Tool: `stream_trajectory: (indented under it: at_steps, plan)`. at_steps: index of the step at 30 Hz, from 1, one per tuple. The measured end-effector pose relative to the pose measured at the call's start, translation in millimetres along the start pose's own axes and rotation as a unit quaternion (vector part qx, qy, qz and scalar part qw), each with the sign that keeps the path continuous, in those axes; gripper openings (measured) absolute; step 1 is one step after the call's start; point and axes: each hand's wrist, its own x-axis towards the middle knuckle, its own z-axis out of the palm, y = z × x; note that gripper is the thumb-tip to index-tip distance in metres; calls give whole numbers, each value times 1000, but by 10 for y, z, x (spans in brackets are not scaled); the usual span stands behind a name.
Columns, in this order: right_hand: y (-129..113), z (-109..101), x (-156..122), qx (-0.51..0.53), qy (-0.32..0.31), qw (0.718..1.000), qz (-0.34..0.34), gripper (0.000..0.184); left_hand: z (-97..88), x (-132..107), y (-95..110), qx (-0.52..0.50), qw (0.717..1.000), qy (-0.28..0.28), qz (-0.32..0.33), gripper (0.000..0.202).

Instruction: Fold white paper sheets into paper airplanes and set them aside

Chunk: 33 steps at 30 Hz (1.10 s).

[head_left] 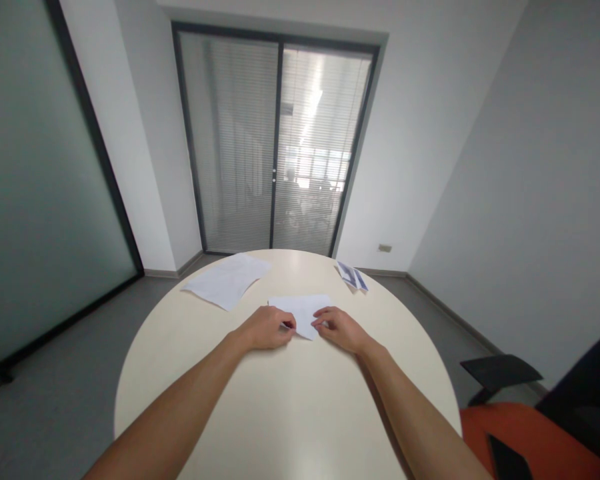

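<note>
Our sheet (303, 308) lies on the table (290, 413) between our hands. Our left hand (270, 328) pinches its near edge; at its right, our right hand (344, 330) curls its fingers, gripping or not we cannot tell. Beyond the sheet lie paper (227, 280), leftward, and a card (351, 276), rightward.

Plenty of room down the middle here: between the two forearms, the round table (290, 407) runs bare right up to the hands. Then it tightens, with the left hand (271, 327) and the right hand (341, 329) leaving just a slim gap over the small white sheet (303, 308). Beyond it, an open lane reaches the far rim, flanked by the large sheet (227, 280) on the left and the folded printed paper (351, 276) on the right. Outside both forearms, open tabletop; past the right rim, the chair (520, 427) blocks.
</note>
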Motion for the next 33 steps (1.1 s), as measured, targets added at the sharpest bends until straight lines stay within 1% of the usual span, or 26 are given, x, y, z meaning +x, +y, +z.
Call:
stream_trajectory:
  at_steps: [10, 17, 21, 24, 28, 33]
  plan:
    - [-31, -18, -8, 21, -27, 999, -1, 19, 30, 19, -21, 29, 999, 20, -24, 26]
    - [-98, -15, 0, 37, -33, 999, -9, 22, 53, 27, -13, -1, 997, 34, -66, 44]
    - [-97, 16, 6, 48, -24, 998, -41, 21, 106, 33, -46, 2, 996, 40, -83, 52]
    - [-92, 26, 7, 55, -26, 996, -60, 19, 154, 30, -92, -2, 996, 38, -78, 57]
    - [-116, 6, 4, 48, -33, 996, -61, 17, 212, 28, -153, 3, 997, 38, -65, 62]
    - [-136, -4, 4, 40, -42, 997, -59, 19, 257, 31, -187, 17, 997, 36, -64, 65]
